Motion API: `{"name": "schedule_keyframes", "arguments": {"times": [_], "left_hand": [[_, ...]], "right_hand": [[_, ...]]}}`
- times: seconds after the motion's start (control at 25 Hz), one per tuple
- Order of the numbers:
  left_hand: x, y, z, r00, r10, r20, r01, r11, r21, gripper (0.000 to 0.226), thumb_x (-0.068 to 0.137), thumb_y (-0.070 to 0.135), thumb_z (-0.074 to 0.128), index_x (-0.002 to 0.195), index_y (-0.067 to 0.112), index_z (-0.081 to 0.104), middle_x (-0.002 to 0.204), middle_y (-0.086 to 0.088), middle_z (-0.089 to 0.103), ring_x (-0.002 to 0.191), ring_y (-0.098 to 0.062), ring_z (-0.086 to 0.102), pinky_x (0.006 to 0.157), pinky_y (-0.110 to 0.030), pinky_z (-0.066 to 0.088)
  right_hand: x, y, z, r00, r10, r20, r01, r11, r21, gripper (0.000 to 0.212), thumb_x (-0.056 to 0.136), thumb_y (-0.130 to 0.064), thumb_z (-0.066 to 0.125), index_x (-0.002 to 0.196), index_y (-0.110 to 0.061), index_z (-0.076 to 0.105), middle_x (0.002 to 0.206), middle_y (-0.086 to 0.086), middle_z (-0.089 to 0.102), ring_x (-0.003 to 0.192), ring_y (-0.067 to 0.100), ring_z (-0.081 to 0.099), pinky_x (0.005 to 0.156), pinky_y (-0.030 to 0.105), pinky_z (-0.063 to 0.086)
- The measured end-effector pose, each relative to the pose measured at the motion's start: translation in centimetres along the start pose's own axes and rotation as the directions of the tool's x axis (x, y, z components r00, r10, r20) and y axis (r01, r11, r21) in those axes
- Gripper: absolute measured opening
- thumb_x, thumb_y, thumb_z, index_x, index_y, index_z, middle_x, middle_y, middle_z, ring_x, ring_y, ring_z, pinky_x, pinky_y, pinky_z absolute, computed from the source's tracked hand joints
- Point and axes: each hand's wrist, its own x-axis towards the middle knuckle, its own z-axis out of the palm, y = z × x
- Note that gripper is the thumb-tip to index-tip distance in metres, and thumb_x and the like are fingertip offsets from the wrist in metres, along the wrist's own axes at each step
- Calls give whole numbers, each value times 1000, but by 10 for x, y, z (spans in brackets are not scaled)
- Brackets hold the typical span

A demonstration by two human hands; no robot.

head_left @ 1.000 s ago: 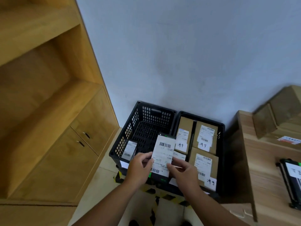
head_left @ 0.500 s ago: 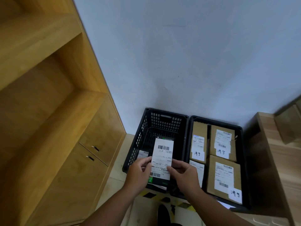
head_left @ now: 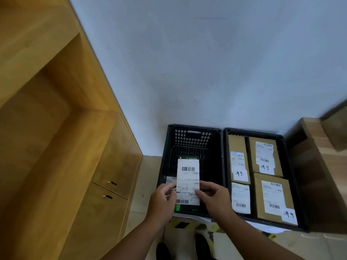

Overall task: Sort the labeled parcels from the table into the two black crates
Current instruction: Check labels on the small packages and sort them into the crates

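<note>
A slim black parcel with a long white barcode label (head_left: 188, 177) is held over the left black crate (head_left: 193, 129). My left hand (head_left: 162, 202) grips its left edge and my right hand (head_left: 214, 199) grips its right edge. Another labeled parcel (head_left: 170, 180) stands against the near left wall inside that crate, mostly hidden. The right black crate (head_left: 253, 132) holds several brown cardboard parcels with white labels (head_left: 266, 156), some marked by hand.
A wooden cabinet with shelves and two doors (head_left: 105, 184) stands to the left of the crates. The wooden table's corner (head_left: 311, 132) is at the right, with a cardboard box (head_left: 336, 132) on it. Yellow-black floor tape (head_left: 187, 225) and my shoes lie below.
The view has swung left and down, so the crates now sit more centred and the table mostly left the frame. Both hands have kept hold of the parcel, lowering it over the left crate.
</note>
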Motion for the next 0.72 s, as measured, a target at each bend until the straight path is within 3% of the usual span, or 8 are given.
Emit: {"name": "schedule_keyframes", "arguments": {"times": [0.24, 0.4, 0.52, 0.6, 0.72], "left_hand": [[44, -50, -10, 1000, 4, 16, -5, 999, 53, 31, 103, 13, 54, 131, 20, 67, 121, 9, 65, 108, -3, 64, 86, -24, 61], [92, -116, 16, 1000, -19, 22, 17, 995, 96, 40, 105, 16, 52, 145, 18, 56, 135, 9, 57, 115, 1, 59, 96, -28, 59], [115, -159, 46, 999, 27, 29, -33, 970, 240, 51, 105, 25, 50, 155, 21, 40, 156, 13, 36, 140, -3, 35, 116, -27, 39], [119, -182, 65, 994, 98, 46, -108, 930, 351, 56, 103, 28, 52, 157, 22, 36, 160, 15, 27, 146, -3, 21, 119, -26, 30], [126, -204, 79, 984, 119, 134, -163, 904, 394, 54, 101, 32, 53, 153, 32, 39, 156, 22, 26, 146, 1, 19, 119, -25, 30]], "right_hand": [[31, 37, 48, 996, 56, -72, -59, 997, -44, 27, 88, -2, 77, 106, -21, 74, 88, -12, 77, 83, 0, 74, 65, 13, 58], [90, 102, 81, 994, 82, -67, -87, 994, -63, 28, 88, -6, 77, 113, -18, 73, 98, -8, 77, 89, 4, 75, 73, 20, 61], [126, 151, 99, 989, 124, -86, -126, 992, -20, 27, 89, -8, 77, 113, -19, 72, 99, -8, 76, 90, 5, 75, 75, 20, 61], [144, 183, 108, 981, 170, -91, -167, 985, 40, 29, 88, -6, 78, 112, -19, 73, 99, -6, 77, 90, 6, 75, 76, 22, 62], [161, 215, 122, 978, 191, -86, -193, 981, -10, 27, 86, -8, 80, 108, -21, 74, 96, -8, 77, 89, 4, 75, 73, 18, 60]]}}
